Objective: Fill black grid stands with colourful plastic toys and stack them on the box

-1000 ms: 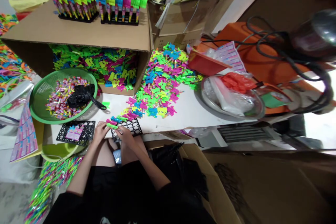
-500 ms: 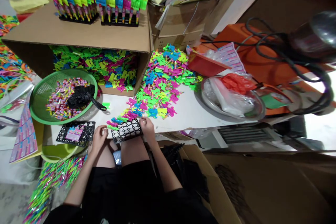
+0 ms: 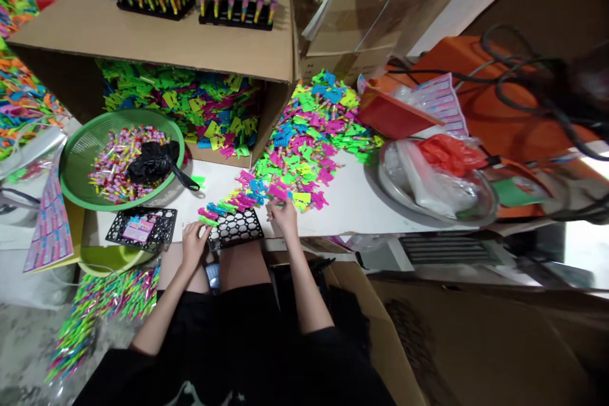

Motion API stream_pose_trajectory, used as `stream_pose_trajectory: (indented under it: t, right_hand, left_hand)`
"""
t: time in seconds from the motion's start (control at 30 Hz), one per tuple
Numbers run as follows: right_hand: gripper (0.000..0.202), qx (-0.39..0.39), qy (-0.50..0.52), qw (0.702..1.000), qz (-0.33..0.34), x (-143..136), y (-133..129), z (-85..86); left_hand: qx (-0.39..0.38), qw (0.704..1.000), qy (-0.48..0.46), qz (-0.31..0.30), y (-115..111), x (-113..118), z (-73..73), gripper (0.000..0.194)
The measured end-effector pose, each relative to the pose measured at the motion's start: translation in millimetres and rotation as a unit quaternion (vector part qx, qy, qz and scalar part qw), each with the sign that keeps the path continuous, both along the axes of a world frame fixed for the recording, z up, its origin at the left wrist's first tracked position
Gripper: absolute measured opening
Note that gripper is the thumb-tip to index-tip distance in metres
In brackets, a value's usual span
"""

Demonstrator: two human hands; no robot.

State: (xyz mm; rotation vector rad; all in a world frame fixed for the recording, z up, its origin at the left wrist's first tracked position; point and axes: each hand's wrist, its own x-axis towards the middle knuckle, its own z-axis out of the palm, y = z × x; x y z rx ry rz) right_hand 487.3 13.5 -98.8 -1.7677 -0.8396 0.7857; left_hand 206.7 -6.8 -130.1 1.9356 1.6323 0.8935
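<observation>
A black plastic rack (image 3: 236,228) with round holes lies at the table's front edge, and a row of coloured pieces (image 3: 228,204) stands along its far side. My left hand (image 3: 194,242) is at the rack's left corner, fingers bent near a green piece; whether they grip anything is hard to see. My right hand (image 3: 284,216) is just beyond the rack's right end, its fingers closed on a pink piece (image 3: 278,191). A loose pile of coloured pieces (image 3: 304,152) lies beyond my right hand.
A green basket (image 3: 71,168) of small candies with a black bag is at the left. Behind stands an open cardboard box (image 3: 166,44) with filled racks on top. Another black rack (image 3: 164,228) lies left. A metal bowl (image 3: 390,193) holding bags sits right.
My right hand has left the rack's right end and moved up and right, and now holds a pink piece. The view has shifted, with most things further right and higher.
</observation>
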Motion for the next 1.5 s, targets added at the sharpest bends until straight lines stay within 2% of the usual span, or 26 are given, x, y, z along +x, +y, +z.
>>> stream_pose_trajectory:
  t: [0.07, 0.13, 0.23, 0.33, 0.47, 0.6, 0.8, 1.17, 1.5]
  right_hand:
    - [0.030, 0.040, 0.030, 0.999, 0.000, -4.2, -13.6, 9.3]
    - [0.028, 0.062, 0.029, 0.997, 0.028, -16.8, -28.3, 17.1]
    - [0.031, 0.078, 0.059, 0.986, 0.133, -48.6, -44.1, 18.7]
    - [0.033, 0.081, 0.112, 0.965, 0.222, -81.7, -44.4, 5.5]
    - [0.027, 0.052, 0.146, 0.959, 0.238, -105.8, -29.7, -17.9]
    - [0.020, 0.026, 0.093, 0.963, 0.251, -109.3, -22.8, -25.2]
    - [0.018, 0.072, 0.015, 0.959, 0.272, -110.5, -25.4, -21.3]
    - [0.018, 0.076, -0.014, 0.956, 0.282, -110.5, -21.9, -25.9]
    - [0.016, 0.052, -0.099, 0.953, 0.281, -114.2, -21.4, -23.5]
  left_hand:
    - [-0.003, 1.000, 0.007, 0.009, -0.8, 1.0, -1.0, 0.022]
    - [0.000, 1.000, 0.017, 0.019, -1.6, 2.1, -2.0, 0.023]
    - [0.004, 0.999, 0.025, 0.020, -1.8, 2.9, -3.7, 0.022]
    - [0.004, 0.999, 0.030, 0.015, -1.4, 2.7, -5.0, 0.020]
    - [0.003, 0.999, 0.029, 0.013, -2.0, 2.8, -4.7, 0.018]
    - [0.009, 0.999, 0.029, 0.008, -3.5, 3.1, -3.2, 0.018]
    - [0.014, 0.999, 0.038, 0.006, -3.8, 3.3, -2.6, 0.018]
    - [0.034, 0.998, 0.048, 0.008, -4.3, 3.5, -2.9, 0.020]
    - [0.029, 0.998, 0.047, 0.013, -4.8, 4.4, 0.0, 0.023]
